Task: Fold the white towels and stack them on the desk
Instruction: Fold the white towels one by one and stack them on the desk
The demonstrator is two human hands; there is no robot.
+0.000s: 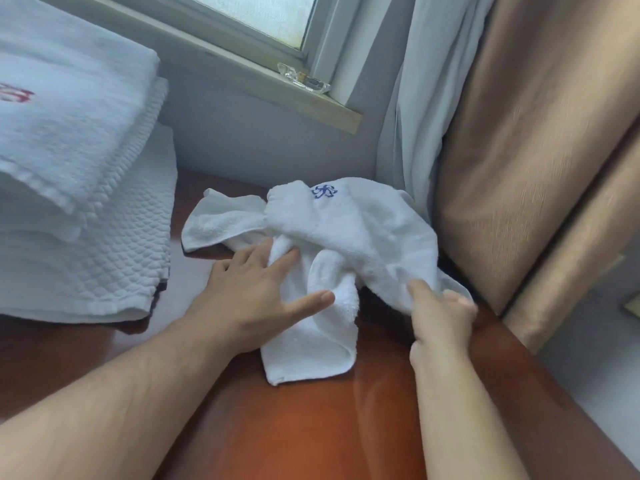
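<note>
Crumpled towel (346,230) sits on the desk (311,427), right of the folded stack (76,168). Your left hand (249,299) presses it, fingers spread wide; your right hand (440,320) pinches its edge farthest from the stack.

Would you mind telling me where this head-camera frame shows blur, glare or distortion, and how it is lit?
Head view: diffuse daylight from the window, shadows soft; a pale sheen on the desk below the towel; the beige curtain is smeared by motion blur, the right hand slightly; the towel's blue mark reads sharp; the sill runs slanted across the wide-angle frame.
</note>
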